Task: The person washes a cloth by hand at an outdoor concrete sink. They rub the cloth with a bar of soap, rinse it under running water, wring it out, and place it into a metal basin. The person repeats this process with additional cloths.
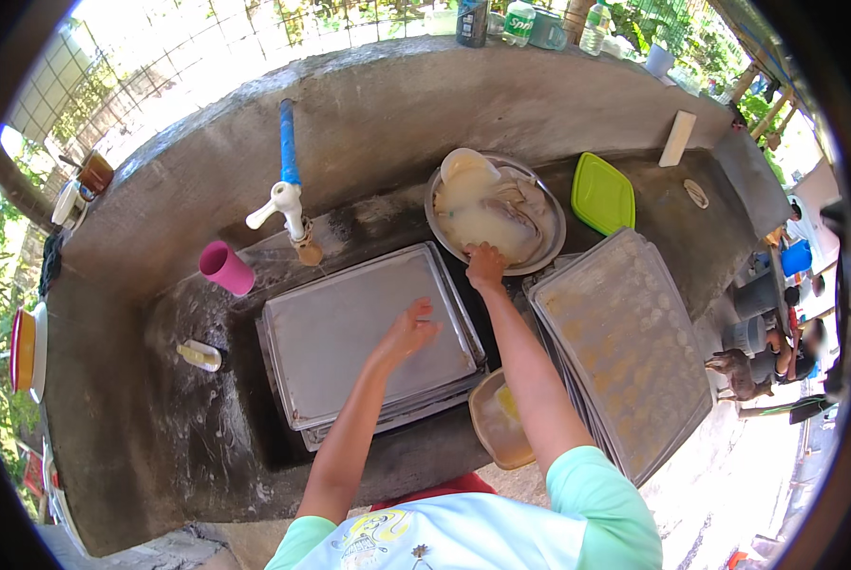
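My left hand point(410, 333) hovers over a stack of grey metal trays point(354, 320) in the concrete sink, fingers apart and holding nothing. At the near rim of a round metal basin point(558, 246) is my right hand point(485, 265); its fingertips are partly hidden, so its grip is unclear. Cloudy water, a pale cup point(466, 165) and what looks like soaked cloth point(529, 206) fill the basin. Beneath my right forearm sits a tan plastic tub point(487, 427) with a yellow item point(507, 404) in it. A second stack of trays point(625, 342), its top one stained, leans at the right.
A white-handled tap point(289, 203) on a blue pipe stands behind the left stack. A pink cup point(227, 269) and a brush-like item point(200, 355) lie left. A green lid point(603, 194) is beside the basin. Bottles point(518, 25) line the wall. People point(799, 349) are far right.
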{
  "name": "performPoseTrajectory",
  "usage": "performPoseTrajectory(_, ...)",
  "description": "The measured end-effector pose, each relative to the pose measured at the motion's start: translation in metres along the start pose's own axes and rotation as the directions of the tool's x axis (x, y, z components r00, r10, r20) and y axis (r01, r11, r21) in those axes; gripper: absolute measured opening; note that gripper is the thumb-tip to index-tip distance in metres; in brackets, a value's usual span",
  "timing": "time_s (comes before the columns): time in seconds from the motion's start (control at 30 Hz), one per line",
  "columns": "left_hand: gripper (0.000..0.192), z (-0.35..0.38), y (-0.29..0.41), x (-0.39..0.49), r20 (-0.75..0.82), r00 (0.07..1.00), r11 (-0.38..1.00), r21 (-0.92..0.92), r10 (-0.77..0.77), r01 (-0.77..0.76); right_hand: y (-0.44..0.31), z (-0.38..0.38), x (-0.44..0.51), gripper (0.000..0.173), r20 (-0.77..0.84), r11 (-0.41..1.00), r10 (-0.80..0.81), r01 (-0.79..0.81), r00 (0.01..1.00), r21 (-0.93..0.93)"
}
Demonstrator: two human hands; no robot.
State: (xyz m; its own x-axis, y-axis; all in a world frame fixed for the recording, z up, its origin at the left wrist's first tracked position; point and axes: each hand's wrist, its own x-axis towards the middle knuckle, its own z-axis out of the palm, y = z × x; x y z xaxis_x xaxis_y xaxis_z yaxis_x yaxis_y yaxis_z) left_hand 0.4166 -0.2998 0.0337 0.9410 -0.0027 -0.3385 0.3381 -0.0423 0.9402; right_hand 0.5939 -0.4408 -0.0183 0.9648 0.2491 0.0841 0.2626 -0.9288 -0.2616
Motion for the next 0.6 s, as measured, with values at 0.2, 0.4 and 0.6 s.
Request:
performPoseTrajectory(0.2,0.07,0.02,-0.002,0.105,-0.192,0.948,0.901,-0.404,-0.252,0.158,-0.012,-0.003,-0.01,0.024,-0.112,0.996,-0.076,0.081,0.991,0.035)
performPoseTrajectory(0.4,0.057,0.009,-0.031,0.178,-0.191,0.941,0.853,-0.5,-0.28,0.152,-0.029,0.003,-0.036,0.015,-0.162,0.991,-0.132,0.137,0.978,0.015)
performPoseTrajectory(0.6,0.053,0.008,-0.037,0.168,-0.643,0.765,0.982,0.138,-0.009,0.127,-0.04,-0.001,-0.049,0.031,0.136,0.979,-0.201,0.194,0.97,0.065)
